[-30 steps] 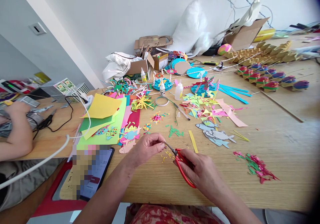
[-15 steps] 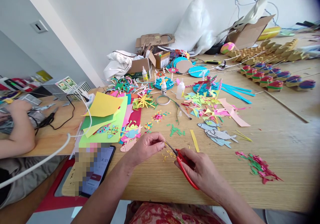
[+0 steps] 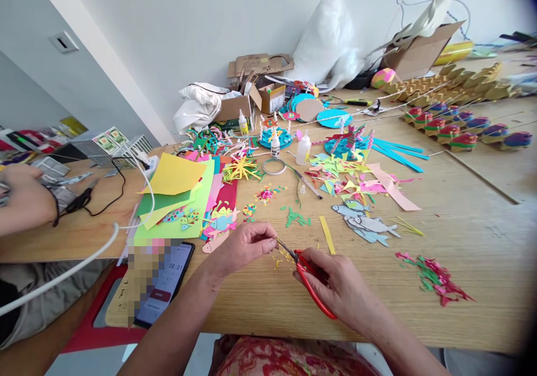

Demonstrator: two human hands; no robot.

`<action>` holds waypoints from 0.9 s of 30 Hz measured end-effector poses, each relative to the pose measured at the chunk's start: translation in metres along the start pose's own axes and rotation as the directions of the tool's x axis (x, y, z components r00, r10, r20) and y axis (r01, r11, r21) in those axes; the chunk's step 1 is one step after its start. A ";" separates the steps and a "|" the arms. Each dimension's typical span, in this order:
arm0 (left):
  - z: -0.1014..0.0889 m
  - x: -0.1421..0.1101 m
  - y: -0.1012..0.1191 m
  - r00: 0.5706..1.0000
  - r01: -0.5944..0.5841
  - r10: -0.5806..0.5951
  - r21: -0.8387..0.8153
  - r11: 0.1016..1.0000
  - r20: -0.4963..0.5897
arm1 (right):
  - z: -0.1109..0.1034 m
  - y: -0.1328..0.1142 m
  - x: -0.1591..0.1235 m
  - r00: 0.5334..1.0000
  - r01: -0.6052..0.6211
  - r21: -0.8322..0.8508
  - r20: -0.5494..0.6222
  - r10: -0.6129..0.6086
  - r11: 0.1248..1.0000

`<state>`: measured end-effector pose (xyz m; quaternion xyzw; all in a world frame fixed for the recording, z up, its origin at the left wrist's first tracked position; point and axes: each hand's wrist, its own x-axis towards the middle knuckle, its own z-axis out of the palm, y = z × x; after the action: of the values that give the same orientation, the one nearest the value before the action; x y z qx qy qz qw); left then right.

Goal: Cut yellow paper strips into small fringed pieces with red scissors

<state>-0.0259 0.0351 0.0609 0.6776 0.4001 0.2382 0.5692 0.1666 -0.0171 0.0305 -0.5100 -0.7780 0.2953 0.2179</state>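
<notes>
My right hand [image 3: 335, 286] grips red-handled scissors [image 3: 308, 283], blades pointing left toward my left hand [image 3: 245, 244]. My left hand pinches a tiny piece of yellow paper at the blade tips; the piece is too small to see clearly. Small yellow paper snippets [image 3: 280, 259] lie on the wooden table [image 3: 461, 219] under the blades. A yellow paper strip [image 3: 326, 234] lies just beyond the scissors.
A phone [image 3: 165, 286] lies at the table's near left edge. Coloured paper sheets [image 3: 176, 197], paper fish [image 3: 364, 222], glue bottles [image 3: 302, 149] and pink-green scraps [image 3: 432, 278] cover the table. Cardboard boxes [image 3: 251, 102] stand at the back. Another person's arm [image 3: 25, 202] rests at the left.
My hands have hardly moved, with the scissors still at the pinched paper. The other person's arm at the left has shifted a little.
</notes>
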 end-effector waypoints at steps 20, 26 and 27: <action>-0.008 -0.001 -0.001 0.997 0.036 -0.043 0.131 0.991 0.057 | 0.000 0.004 -0.003 1.000 0.026 -0.121 -0.006 -0.027 0.992; -0.008 -0.003 -0.002 0.998 0.035 -0.041 0.142 0.989 0.038 | 0.003 0.005 -0.003 1.000 0.010 -0.055 0.007 -0.010 0.998; -0.008 -0.003 -0.003 0.999 0.035 -0.039 0.143 0.989 0.031 | 0.003 0.005 -0.003 1.000 0.003 -0.030 0.016 -0.003 1.000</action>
<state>-0.0350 0.0377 0.0607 0.7128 0.4189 0.1871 0.5304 0.1693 -0.0186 0.0252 -0.5096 -0.7849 0.2873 0.2044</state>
